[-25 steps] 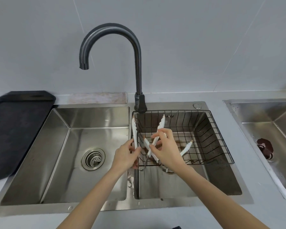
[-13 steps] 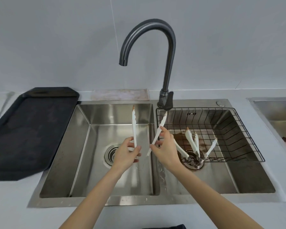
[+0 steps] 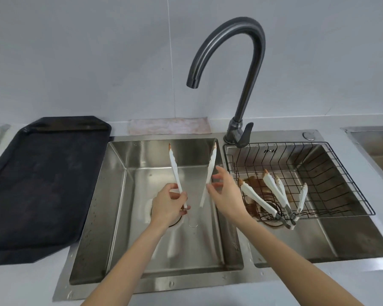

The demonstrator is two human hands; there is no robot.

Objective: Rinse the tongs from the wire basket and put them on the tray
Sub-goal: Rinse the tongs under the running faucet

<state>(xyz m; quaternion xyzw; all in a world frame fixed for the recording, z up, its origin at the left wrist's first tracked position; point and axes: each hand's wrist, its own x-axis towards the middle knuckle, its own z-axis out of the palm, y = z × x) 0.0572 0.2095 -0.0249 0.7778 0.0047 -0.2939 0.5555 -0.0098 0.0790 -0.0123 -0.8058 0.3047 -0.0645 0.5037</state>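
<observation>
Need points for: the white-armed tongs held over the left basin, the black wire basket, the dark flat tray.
White-armed tongs held over the left basin [image 3: 175, 171], head view, middle of the left arm.
Black wire basket [image 3: 349, 182], head view, right side wall.
Dark flat tray [image 3: 42, 184], head view, bare middle of its surface.
</observation>
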